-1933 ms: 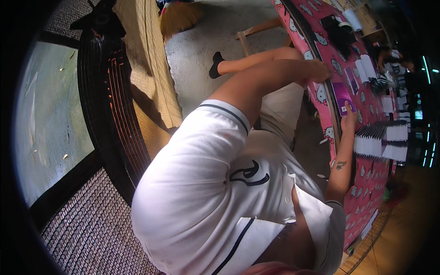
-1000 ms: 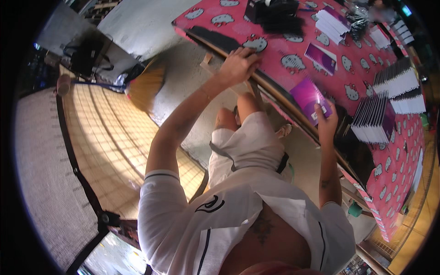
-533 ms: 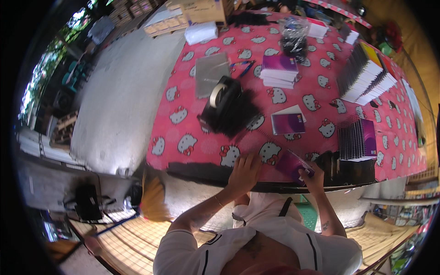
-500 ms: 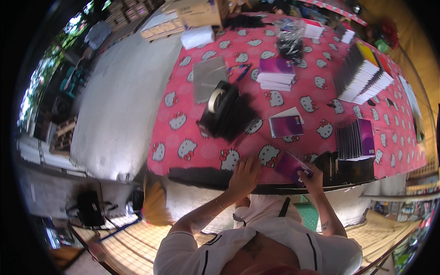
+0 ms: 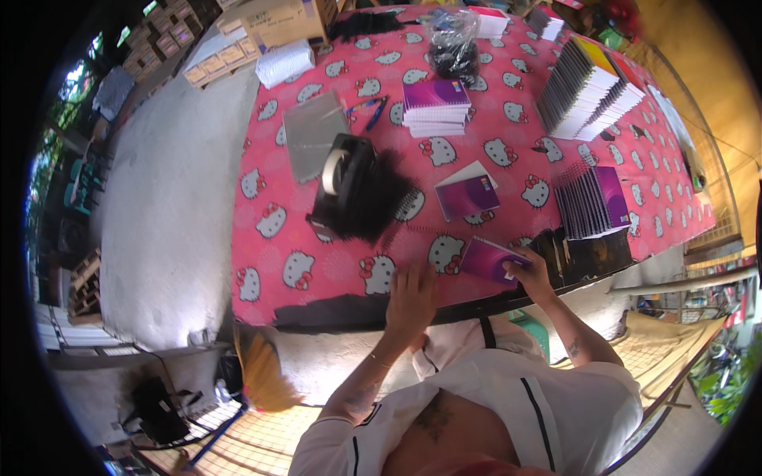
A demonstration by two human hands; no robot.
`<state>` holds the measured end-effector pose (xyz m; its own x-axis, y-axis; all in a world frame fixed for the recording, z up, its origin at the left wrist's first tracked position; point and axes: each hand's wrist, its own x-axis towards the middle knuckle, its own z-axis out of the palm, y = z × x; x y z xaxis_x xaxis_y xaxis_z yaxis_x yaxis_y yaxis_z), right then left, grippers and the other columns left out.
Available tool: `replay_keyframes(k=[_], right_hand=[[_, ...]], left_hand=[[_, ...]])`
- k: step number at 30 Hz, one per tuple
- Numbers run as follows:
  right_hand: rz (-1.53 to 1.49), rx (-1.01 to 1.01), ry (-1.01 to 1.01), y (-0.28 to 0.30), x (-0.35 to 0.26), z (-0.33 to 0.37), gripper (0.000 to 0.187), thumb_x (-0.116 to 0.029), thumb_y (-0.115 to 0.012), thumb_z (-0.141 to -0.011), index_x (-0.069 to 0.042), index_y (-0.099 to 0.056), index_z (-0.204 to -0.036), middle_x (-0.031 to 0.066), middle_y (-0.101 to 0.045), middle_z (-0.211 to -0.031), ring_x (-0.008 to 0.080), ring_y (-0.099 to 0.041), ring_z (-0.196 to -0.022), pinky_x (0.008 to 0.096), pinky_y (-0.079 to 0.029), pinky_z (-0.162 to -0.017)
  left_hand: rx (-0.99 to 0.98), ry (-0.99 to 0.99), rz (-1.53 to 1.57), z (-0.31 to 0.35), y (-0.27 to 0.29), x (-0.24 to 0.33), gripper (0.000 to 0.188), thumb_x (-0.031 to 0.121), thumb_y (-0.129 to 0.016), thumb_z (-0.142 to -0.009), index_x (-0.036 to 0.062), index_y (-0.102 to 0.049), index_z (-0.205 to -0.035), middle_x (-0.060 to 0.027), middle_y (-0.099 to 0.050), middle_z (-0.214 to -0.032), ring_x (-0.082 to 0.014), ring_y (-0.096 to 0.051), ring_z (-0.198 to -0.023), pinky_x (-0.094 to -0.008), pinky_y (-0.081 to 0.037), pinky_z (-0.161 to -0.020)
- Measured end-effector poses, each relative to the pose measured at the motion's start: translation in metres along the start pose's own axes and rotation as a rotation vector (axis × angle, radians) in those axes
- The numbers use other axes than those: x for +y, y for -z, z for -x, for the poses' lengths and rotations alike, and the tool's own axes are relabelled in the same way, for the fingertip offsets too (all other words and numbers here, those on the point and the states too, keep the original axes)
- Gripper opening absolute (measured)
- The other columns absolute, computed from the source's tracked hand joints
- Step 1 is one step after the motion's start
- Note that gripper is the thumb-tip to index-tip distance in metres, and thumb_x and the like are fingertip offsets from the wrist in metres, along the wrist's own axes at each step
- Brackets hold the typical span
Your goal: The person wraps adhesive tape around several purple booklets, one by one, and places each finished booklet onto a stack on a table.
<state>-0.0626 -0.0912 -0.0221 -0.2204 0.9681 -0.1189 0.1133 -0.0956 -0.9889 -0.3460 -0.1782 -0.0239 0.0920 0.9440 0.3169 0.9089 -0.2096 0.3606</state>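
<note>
My right hand [image 5: 532,274] grips the near right corner of a purple notebook [image 5: 486,259], thumb on its cover, at the near edge of the table. To its left my left hand [image 5: 413,300] rests on the table edge with fingers stretched out and nothing in it. A second purple notebook [image 5: 464,198] lies just beyond, a white page sticking out from under its cover. Beyond my left hand stands a black tape dispenser [image 5: 343,186] with a roll of pale tape, beside a tangled heap of thin black coils [image 5: 389,194].
Right of my hands stands a row of purple spiral notebooks [image 5: 591,202]. Farther back are a purple notebook stack [image 5: 435,107], tall notebook piles [image 5: 583,87], a clear bag of black material [image 5: 454,51], pliers [image 5: 375,113] and a grey sheet [image 5: 313,135]. Cartons [image 5: 278,28] stand far left.
My right hand has tilted the notebook so its purple cover faces up more fully. My left hand stays by the table edge. The whole view has shifted.
</note>
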Motion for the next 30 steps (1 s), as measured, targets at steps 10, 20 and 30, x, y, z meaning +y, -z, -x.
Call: replay_keyframes(k=[10, 20, 30], right_hand=[[0.113, -0.145, 0.129, 0.004, -0.004, 0.000, 0.019, -0.013, -0.075, -0.086, -0.001, -0.067, -0.099, -0.0016, -0.063, -0.081, 0.0052, -0.054, -0.073, 0.0215, -0.043, -0.066], [0.062, -0.441, 0.382, 0.015, -0.002, -0.004, 0.026, -0.012, -0.068, -0.092, -0.001, -0.068, -0.115, 0.0073, -0.072, -0.094, 0.0075, -0.061, -0.081, 0.0242, -0.049, -0.073], [-0.002, -0.456, 0.433, 0.026, 0.016, 0.002, 0.024, -0.011, -0.066, -0.093, -0.001, -0.066, -0.115, 0.0082, -0.071, -0.096, 0.0101, -0.063, -0.085, 0.0259, -0.050, -0.078]], left_hand=[[0.463, 0.127, 0.244, -0.007, 0.013, 0.014, 0.030, 0.014, -0.065, -0.091, 0.0035, -0.063, -0.119, -0.0191, -0.059, -0.122, -0.0364, -0.057, -0.112, -0.0430, -0.044, -0.097], [0.173, -0.125, -0.059, -0.033, 0.017, 0.087, 0.019, 0.029, -0.069, -0.088, 0.0106, -0.070, -0.094, -0.0013, -0.068, -0.084, -0.0229, -0.065, -0.087, -0.0531, -0.033, -0.107], [0.211, -0.033, -0.473, -0.009, -0.018, 0.114, 0.060, 0.055, -0.045, -0.096, 0.0072, -0.054, -0.131, -0.0158, -0.050, -0.137, -0.0343, -0.042, -0.133, -0.0655, -0.015, -0.111]])
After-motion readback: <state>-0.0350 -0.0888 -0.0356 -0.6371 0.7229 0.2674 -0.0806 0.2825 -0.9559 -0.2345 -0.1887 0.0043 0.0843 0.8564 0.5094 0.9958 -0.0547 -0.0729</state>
